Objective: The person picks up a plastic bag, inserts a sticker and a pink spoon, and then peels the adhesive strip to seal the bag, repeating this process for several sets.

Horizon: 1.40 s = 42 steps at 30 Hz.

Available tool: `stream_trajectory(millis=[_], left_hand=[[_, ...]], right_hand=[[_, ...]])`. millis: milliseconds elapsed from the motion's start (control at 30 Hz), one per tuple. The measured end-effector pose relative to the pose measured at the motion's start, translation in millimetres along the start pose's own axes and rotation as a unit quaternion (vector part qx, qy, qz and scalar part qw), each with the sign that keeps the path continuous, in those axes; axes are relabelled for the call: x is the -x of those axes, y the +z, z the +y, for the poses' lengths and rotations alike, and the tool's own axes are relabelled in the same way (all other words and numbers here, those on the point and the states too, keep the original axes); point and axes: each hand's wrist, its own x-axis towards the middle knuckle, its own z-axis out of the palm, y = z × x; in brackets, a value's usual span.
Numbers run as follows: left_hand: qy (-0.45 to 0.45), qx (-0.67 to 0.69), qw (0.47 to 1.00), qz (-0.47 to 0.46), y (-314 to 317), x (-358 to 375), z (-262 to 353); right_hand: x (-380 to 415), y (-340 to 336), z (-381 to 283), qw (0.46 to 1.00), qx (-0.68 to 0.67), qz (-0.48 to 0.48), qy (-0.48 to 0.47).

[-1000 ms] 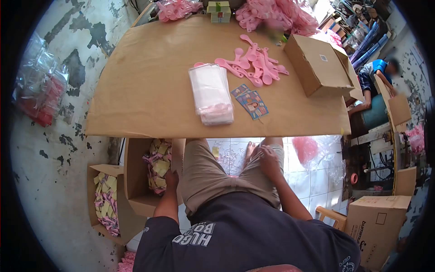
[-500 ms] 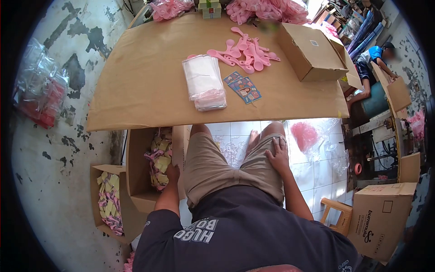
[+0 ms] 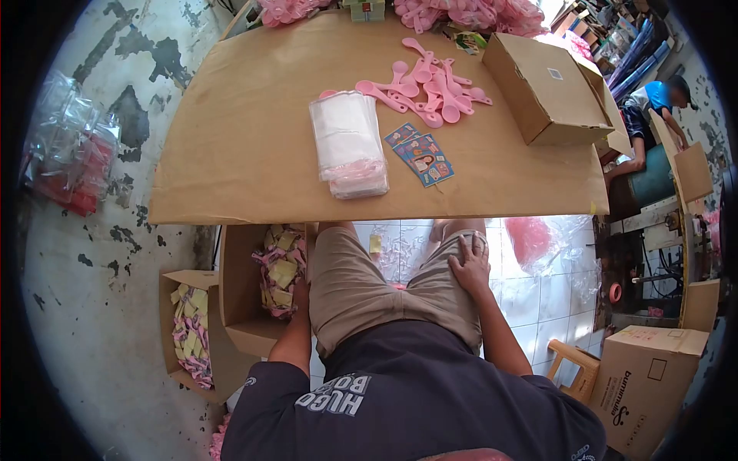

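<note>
My right hand [image 3: 470, 261] rests on my right thigh with its fingers spread and holds nothing. Low on the left, my left hand [image 3: 303, 298] is beside my left thigh, at the side of an open cardboard box [image 3: 250, 336]; its fingers are hidden. Pink and yellow small packets [image 3: 283, 270] fill that box. On the table in front of me lies a stack of clear plastic bags [image 3: 346, 142]. Right of it are a few blue printed cards [image 3: 423, 157], and behind them a pile of pink measuring spoons [image 3: 430, 84].
The brown-covered table [image 3: 246, 154] spans the front. On its right stands a cardboard box [image 3: 542, 92]. A second box of packets [image 3: 188, 276] is at far left. A wooden stool [image 3: 573, 369] and a large carton [image 3: 649, 384] stand right. Another person [image 3: 653, 107] works at far right.
The view has shifted slightly, so the table items appear a little lower or farther right. My left hand has moved slightly along the box side; my right hand stays on the thigh.
</note>
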Motion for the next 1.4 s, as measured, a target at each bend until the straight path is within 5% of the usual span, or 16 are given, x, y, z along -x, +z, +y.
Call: stream_trajectory(millis=[67, 167, 400, 600, 800, 900, 967, 1033, 1100, 1167, 1233, 1300, 1400], left_hand=[[-0.060, -0.015, 0.998, -0.026, 27, -10, -13], [0.000, 0.009, 1.000, -0.008, -28, 24, 28], [0.008, -0.006, 1.000, 0.025, -50, 24, 34], [-0.079, 0.041, 0.996, -0.030, -58, 21, 40], [0.018, 0.155, 0.988, -0.012, -42, 3, 10], [0.035, 0.179, 0.983, -0.021, -114, 30, 62], [0.025, 0.331, 0.943, 0.033, -130, 32, 77], [0.015, 0.355, 0.932, 0.067, -160, 36, 115], [0.004, 0.377, 0.921, 0.100, -179, 32, 156], [0.103, 0.399, 0.910, 0.050, -188, 26, 194], [0.160, 0.249, 0.955, -0.028, -194, 21, 237], [0.225, -0.020, 0.973, -0.036, -164, 14, 262], [0.186, -0.166, 0.969, 0.006, -167, 27, 300]], right_hand=[[4, 5, 6, 1.000, -0.009, -0.001, 0.001], [-1, 8, 10, 0.998, -0.049, 0.017, -0.024], [-13, 5, 3, 1.000, -0.021, -0.008, -0.003], [-41, 4, 3, 0.999, -0.031, -0.017, 0.022], [-72, 9, 14, 0.993, -0.058, -0.075, 0.074], [-52, 5, 0, 0.992, 0.055, -0.114, 0.009], [-16, -62, -52, 0.947, 0.175, -0.251, -0.095], [-2, -99, -66, 0.877, -0.067, -0.403, -0.253], [9, -138, -97, 0.746, -0.187, -0.506, -0.391], [14, -210, -140, 0.624, -0.282, -0.558, -0.468], [-5, -258, -160, 0.590, -0.337, -0.527, -0.510], [-25, -295, -169, 0.712, -0.392, -0.407, -0.417], [-88, -325, -210, 0.856, -0.259, -0.077, -0.441]])
